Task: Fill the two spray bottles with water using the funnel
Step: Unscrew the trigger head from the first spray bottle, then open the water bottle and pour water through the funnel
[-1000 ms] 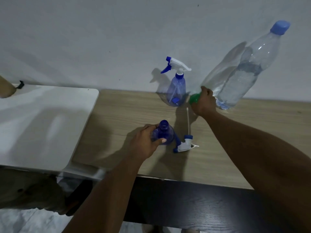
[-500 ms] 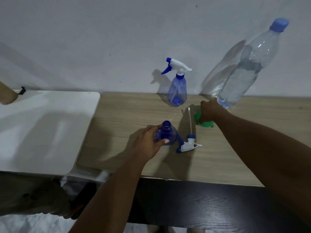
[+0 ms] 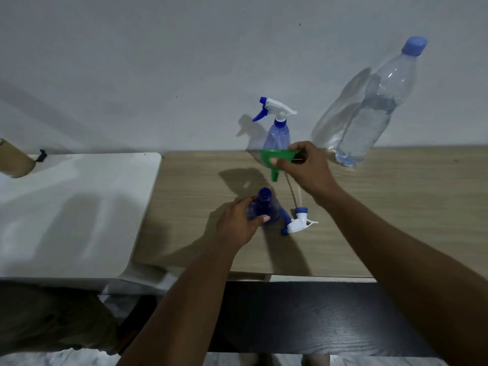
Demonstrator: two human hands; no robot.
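An open blue spray bottle [image 3: 264, 204] stands on the wooden table [image 3: 369, 220], and my left hand [image 3: 239, 223] grips its body. Its white and blue trigger head [image 3: 298, 223] lies beside it with the dip tube pointing toward the wall. My right hand [image 3: 306, 167] pinches the rim of a green funnel [image 3: 274, 161] in the air, spout down, above and slightly behind the open neck. A second blue spray bottle [image 3: 278, 130], head screwed on, stands by the wall. A large clear water bottle [image 3: 375, 112] with a blue cap stands at the right, partly full.
A white surface [image 3: 74, 212] adjoins the table on the left, with a brown cylinder [image 3: 13, 161] at its far left corner. A dark wooden panel [image 3: 317, 318] runs below the table's front edge. The wall stands directly behind the bottles.
My right hand has lifted the green funnel off the table and carried it left, toward the open bottle. My left hand has kept hold of that bottle.
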